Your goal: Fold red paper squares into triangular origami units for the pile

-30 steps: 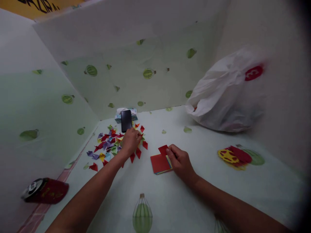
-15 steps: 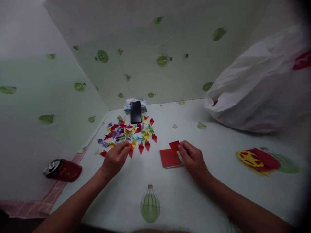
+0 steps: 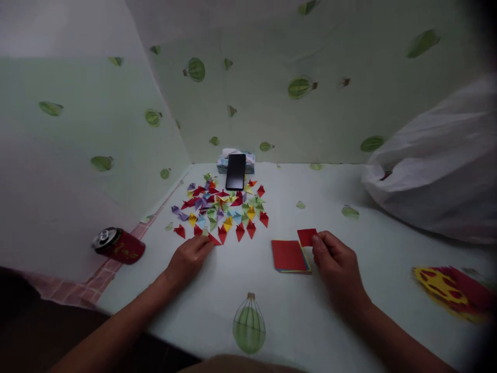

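My left hand (image 3: 189, 257) lies on the table with its fingers loosely out, fingertips touching a red folded paper piece (image 3: 213, 239) at the near edge of a spread of several small coloured folded triangles (image 3: 225, 207). My right hand (image 3: 337, 260) pinches a small red paper sheet (image 3: 306, 237), lifted off the right edge of a flat stack of coloured square papers (image 3: 289, 256) with red on top. The stack lies just left of that hand.
A black phone (image 3: 235, 171) leans on a tissue pack (image 3: 233, 157) at the back. A red drink can (image 3: 118, 245) lies at the left edge. A white plastic bag (image 3: 438, 176) fills the right. Red and yellow paper pieces (image 3: 452, 285) lie front right.
My left hand drew back from the middle of the folded pieces to their near edge. My right hand stayed at the paper stack. The view shifted left and down.
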The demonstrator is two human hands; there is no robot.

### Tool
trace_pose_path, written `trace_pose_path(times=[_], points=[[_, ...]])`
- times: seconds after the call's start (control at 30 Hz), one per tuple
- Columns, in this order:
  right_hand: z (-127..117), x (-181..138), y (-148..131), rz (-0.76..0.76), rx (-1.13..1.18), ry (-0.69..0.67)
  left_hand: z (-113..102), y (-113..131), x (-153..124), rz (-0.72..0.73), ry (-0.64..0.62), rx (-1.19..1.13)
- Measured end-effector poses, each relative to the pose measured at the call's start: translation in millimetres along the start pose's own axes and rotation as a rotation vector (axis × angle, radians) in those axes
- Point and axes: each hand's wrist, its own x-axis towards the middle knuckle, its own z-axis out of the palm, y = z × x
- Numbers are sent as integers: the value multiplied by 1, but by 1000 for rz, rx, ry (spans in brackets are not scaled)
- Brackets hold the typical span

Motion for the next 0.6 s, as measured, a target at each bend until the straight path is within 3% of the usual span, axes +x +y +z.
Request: trace_pose_path(times=[0.17, 0.4, 0.5, 0.6], points=[[0, 0, -1, 19, 3, 11, -15, 10, -17, -88, -105, -32], [-1, -3, 5, 125, 38, 1, -49, 50, -44, -256, -32, -248], [-3, -3, 9, 165, 43, 58, -59, 71, -59, -309, -5, -356], [-2, -3, 9, 157, 38, 75, -64, 78, -65, -345, -3, -382]])
